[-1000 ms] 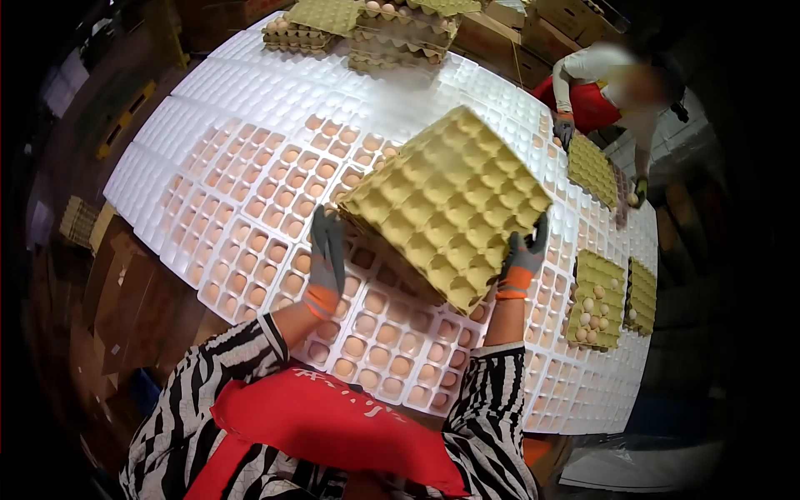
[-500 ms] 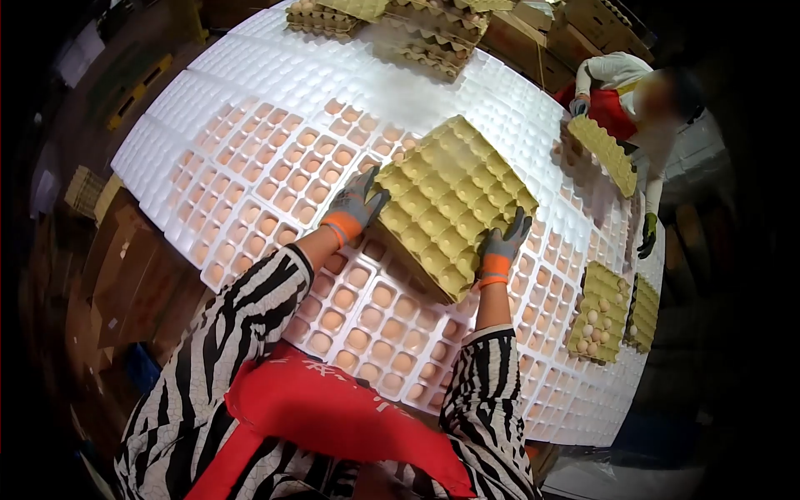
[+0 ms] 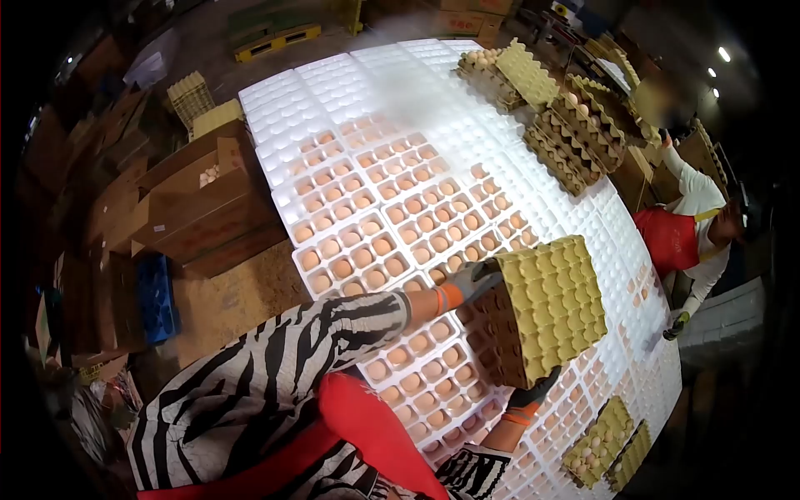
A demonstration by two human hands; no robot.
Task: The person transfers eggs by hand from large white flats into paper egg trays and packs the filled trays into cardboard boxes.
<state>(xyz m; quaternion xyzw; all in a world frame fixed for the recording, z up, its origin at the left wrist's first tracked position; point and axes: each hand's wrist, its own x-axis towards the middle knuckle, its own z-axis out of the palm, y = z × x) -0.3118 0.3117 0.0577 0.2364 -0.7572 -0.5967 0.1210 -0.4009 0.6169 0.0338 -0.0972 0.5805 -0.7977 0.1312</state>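
Note:
A yellowish pulp egg tray stack (image 3: 560,307) is tilted up between my hands, its dimpled outer face turned to the right. My left hand (image 3: 477,285), in a grey glove with an orange cuff, is closed on the upper left edge of the stack. At the lower edge, my right hand (image 3: 533,392) grips from below, its fingers partly hidden behind the trays. Under and around the stack lie white foam trays (image 3: 385,302) with brown eggs (image 3: 398,357) in their pockets.
Pulp trays with eggs (image 3: 593,446) lie at the lower right. Tall stacks of egg trays (image 3: 575,137) stand at the far right side. A co-worker (image 3: 696,208) in a red apron reaches towards them. Cardboard boxes (image 3: 204,200) and a blue crate (image 3: 157,296) are on the left.
My view has swung left. The tray stack has tipped from nearly flat to steeply tilted, still in both hands. The co-worker's arm now reaches towards the tray stacks.

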